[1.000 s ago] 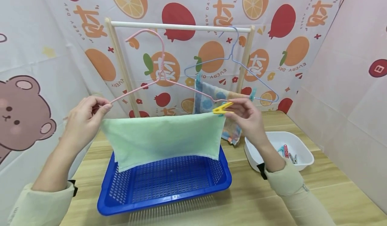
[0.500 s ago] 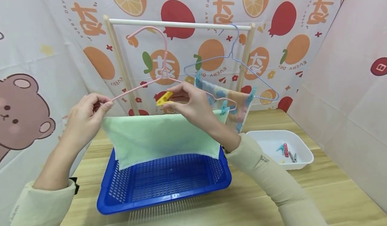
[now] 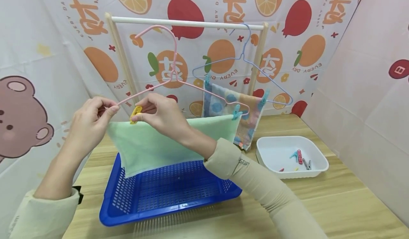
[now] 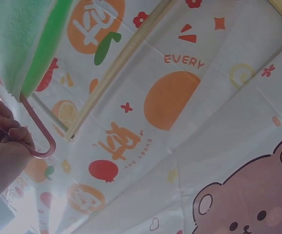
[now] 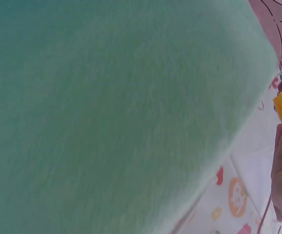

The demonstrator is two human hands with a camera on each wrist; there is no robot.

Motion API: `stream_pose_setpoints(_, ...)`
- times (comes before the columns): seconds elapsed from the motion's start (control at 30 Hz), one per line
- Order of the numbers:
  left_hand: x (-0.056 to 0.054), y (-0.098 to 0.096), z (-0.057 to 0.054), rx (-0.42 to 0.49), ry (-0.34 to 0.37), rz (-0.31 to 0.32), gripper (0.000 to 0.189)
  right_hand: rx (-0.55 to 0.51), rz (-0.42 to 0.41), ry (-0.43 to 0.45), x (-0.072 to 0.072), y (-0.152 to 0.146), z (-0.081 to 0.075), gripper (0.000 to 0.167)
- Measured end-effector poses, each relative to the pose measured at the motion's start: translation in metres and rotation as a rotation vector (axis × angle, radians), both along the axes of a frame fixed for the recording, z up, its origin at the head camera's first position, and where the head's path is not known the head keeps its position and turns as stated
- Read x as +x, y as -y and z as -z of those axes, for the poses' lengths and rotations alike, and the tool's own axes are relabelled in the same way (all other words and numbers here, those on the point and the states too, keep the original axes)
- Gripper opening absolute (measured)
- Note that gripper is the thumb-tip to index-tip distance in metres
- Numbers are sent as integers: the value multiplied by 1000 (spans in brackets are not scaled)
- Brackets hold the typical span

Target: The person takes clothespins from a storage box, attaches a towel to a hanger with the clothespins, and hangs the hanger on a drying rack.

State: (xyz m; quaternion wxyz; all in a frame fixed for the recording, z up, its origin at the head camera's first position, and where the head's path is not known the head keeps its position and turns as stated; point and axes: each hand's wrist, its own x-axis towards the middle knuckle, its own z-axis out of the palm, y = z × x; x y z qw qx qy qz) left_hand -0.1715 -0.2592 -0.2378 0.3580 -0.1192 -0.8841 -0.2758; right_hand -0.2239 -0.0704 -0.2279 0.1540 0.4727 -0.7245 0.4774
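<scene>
My left hand (image 3: 91, 123) pinches the left end of a pink hanger (image 3: 198, 88) together with the corner of a pale green towel (image 3: 140, 148). The towel hangs folded from the hanger, and a teal clothespin (image 3: 236, 112) clips its right corner. A yellow clothespin (image 3: 135, 114) is pinched in my right hand (image 3: 164, 114), beside the left hand at the towel's top edge. Whether its jaws are around the cloth cannot be told. In the left wrist view the hanger's curved end (image 4: 48, 141) shows by the fingers. The towel (image 5: 116, 122) fills most of the right wrist view.
Beneath the towel stands a blue basket (image 3: 169, 210). To the right, a white tub (image 3: 268, 162) holds several clothespins. Behind, a wooden rack with a white rod (image 3: 191, 23) carries a blue hanger (image 3: 268, 78) with a patterned cloth (image 3: 247, 114) clipped on.
My right hand has carried the yellow clothespin leftward from the towel's right corner to near my left hand. The left hand keeps its hold on the hanger and towel.
</scene>
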Motion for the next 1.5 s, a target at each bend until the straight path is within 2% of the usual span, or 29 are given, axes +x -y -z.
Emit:
stream_pose_setpoints(0.17,0,0,-2,-7,-16,-1,16,35,53,-17,0,12,0,18)
stream_pose_setpoints(0.5,0,-1,-4,-5,-34,3,14,80,149,-160,-4,21,3,14)
stream_pose_setpoints(0.6,1,-2,-4,-3,-43,0,13,103,177,-160,-5,23,3,13)
stream_pose_setpoints(0.87,0,-2,-2,13,-38,-10,13,109,187,-104,-8,25,3,17)
stream_pose_setpoints(1.23,0,-4,-4,8,-28,-6,13,154,198,-107,-7,29,6,17)
stream_pose_setpoints(1.4,0,-4,-3,5,-28,0,13,134,205,-97,-8,31,9,20)
stream_pose_setpoints(1.5,0,-5,-4,-3,-28,5,13,84,209,-86,-8,31,11,20)
